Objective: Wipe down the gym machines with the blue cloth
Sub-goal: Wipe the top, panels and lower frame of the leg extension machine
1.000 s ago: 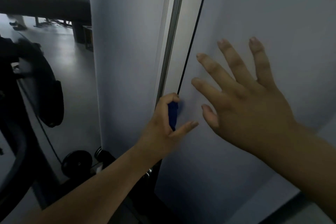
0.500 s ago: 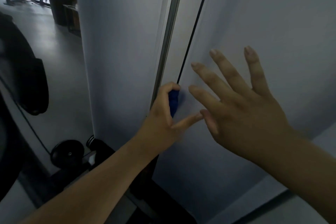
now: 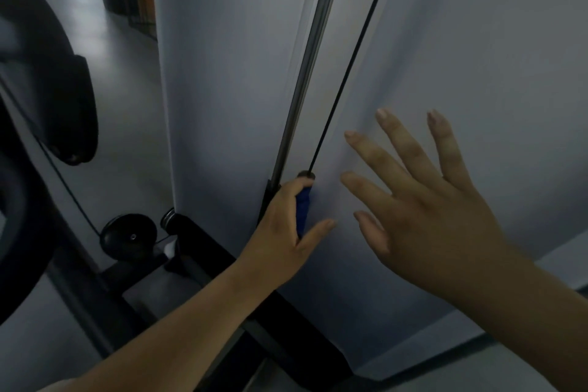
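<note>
The left hand [image 3: 286, 226] grips the blue cloth [image 3: 302, 207] around the black cable [image 3: 346, 64]. Just right of that cable, the right hand [image 3: 423, 210] is spread wide, holding nothing.

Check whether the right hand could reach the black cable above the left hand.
Probably yes. The right hand is open, holding nothing, just right of the black cable, with only bare white panel between. The left hand grips the blue cloth lower down.

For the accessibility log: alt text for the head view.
The left hand grips a blue cloth at the thin black cable running down a pale gym machine panel. The right hand is open, fingers spread, before the panel.
</note>
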